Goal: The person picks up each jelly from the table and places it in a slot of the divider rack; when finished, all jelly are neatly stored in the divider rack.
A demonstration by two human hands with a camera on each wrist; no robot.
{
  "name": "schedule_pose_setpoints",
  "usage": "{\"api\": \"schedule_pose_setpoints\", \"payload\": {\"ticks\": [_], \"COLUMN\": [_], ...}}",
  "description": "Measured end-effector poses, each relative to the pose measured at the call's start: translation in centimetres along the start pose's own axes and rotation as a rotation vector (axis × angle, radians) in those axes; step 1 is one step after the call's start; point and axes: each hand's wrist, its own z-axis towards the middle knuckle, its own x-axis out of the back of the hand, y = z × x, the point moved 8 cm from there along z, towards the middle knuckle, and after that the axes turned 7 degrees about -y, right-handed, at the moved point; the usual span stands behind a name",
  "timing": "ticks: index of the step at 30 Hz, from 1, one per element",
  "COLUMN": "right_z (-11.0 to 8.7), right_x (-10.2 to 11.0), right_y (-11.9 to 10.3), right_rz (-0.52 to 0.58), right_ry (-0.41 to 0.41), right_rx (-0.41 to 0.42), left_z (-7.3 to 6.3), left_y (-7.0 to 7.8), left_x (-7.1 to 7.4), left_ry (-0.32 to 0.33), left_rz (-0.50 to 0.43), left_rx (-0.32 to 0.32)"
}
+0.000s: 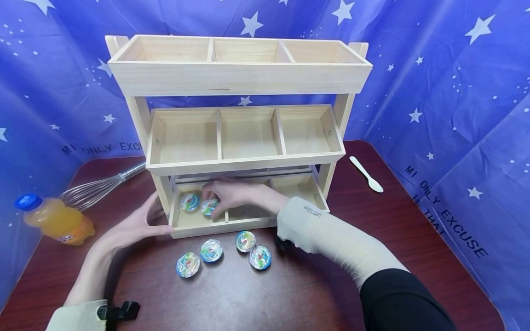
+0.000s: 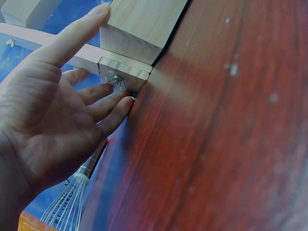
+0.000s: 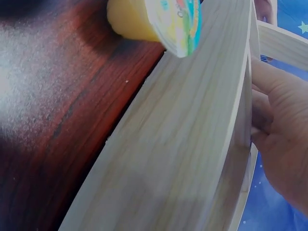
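Observation:
A three-tier wooden rack [image 1: 240,79] stands on the table, each tier split into compartments. My right hand [image 1: 238,193] reaches into the bottom tier's left compartment and pinches a jelly cup [image 1: 209,208] with a printed lid. Beside it in the same compartment sits another jelly cup [image 1: 190,202]. In the right wrist view, the front board [image 3: 183,130] hides my fingertips. At the rack's lower left corner is my left hand [image 1: 134,225], thumb against the front board and fingers spread by the wooden foot [image 2: 120,72], where a wing nut shows.
Several jelly cups [image 1: 211,251] lie on the table before the rack. An orange drink bottle [image 1: 62,223] and a whisk [image 1: 99,186] are at the left. A white plastic spoon [image 1: 366,174] lies at the right. Blue star-printed cloth [image 1: 447,92] hangs behind and beside the table.

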Motion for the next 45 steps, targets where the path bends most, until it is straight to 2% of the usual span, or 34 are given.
{"api": "schedule_pose_setpoints", "payload": {"ticks": [11,20,26,37,40,45], "right_z": [0.0,-0.2,-0.8,-2.8,-4.0,-6.4], "right_x": [0.4,0.7,1.0,1.6,2.0,2.1], "right_y": [-0.4,-0.4,-0.3,1.3,1.6,1.9], "right_rz": [-0.103,-0.123,-0.141,0.156,0.178,0.151], "right_ry": [0.035,0.039,0.079,0.157,0.197,0.298], "right_rx": [0.029,0.048,0.05,0.04,0.009,-0.003], "left_z": [0.0,0.0,0.0,-0.2,-0.2,0.0], "left_y": [0.0,0.0,-0.2,-0.2,-0.2,-0.1], "left_x": [0.1,0.3,0.3,0.3,0.3,0.1], "left_ry": [0.004,0.006,0.007,0.009,0.007,0.002], "left_rz": [0.024,0.027,0.039,0.047,0.044,0.03], "left_rx": [0.025,0.018,0.032,0.04,0.045,0.032]}}
